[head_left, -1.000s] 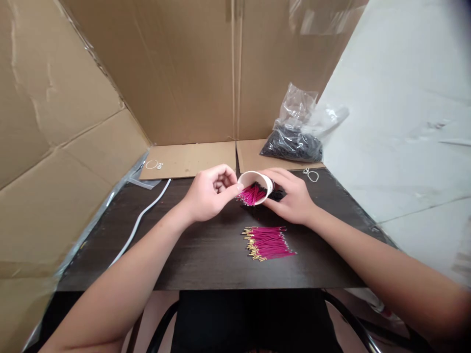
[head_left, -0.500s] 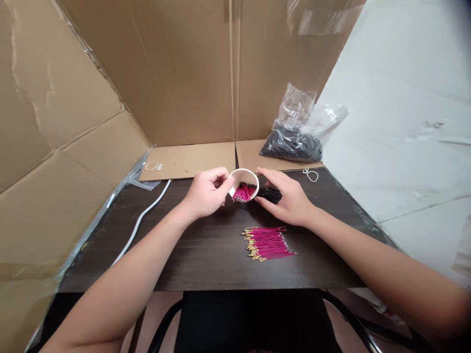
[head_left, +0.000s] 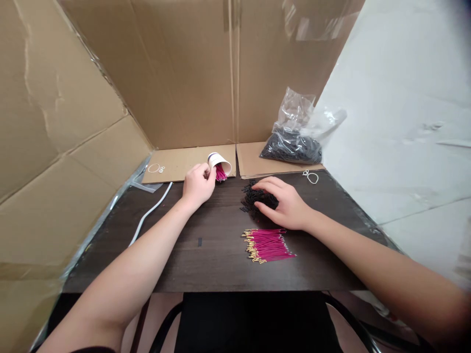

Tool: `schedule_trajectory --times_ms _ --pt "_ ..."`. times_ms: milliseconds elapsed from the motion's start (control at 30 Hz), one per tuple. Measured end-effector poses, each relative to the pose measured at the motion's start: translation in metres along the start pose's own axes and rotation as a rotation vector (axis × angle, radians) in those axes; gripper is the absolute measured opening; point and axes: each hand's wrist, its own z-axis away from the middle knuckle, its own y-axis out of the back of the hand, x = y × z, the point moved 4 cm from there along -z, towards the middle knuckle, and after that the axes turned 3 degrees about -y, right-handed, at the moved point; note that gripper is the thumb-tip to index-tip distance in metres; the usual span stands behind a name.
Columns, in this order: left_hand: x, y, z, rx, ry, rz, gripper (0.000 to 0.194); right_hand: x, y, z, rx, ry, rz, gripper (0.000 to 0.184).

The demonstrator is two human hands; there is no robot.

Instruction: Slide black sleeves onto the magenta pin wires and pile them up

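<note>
My left hand [head_left: 199, 185] is closed on a white paper cup [head_left: 214, 159] tipped on its side at the cardboard's front edge. Magenta wires [head_left: 221, 173] lie inside the cup, their ends toward its mouth. With fingers apart, my right hand [head_left: 285, 202] rests at the right side of a heap of short black tubes [head_left: 250, 198], its thumb and fingers curved around part of it. Nearer to me on the dark table lies a row of magenta wires with gold-coloured ends [head_left: 267, 245]. A single small black piece [head_left: 199, 241] lies left of them.
A clear plastic bag of black pieces [head_left: 292, 147] stands on the cardboard at the back right. White rubber bands [head_left: 312, 178] lie at right, with others [head_left: 153, 167] at left. A pale cable [head_left: 149, 212] crosses the left side. Cardboard walls [head_left: 184, 73] enclose the back and left.
My left hand has carried the cup left and back, away from the black heap, which now shows more fully. My right hand has stayed beside the heap. A small black piece now shows on the table.
</note>
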Motion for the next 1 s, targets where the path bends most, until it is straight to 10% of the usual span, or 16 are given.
schedule_trajectory --times_ms 767,1000 --pt "-0.009 0.003 0.002 -0.049 0.278 0.003 0.029 -0.002 -0.003 -0.002 -0.071 0.057 -0.007 0.007" --pt "0.037 0.015 0.02 0.1 -0.169 0.154 0.021 -0.008 -0.001 -0.005 -0.163 0.112 -0.069 0.009"
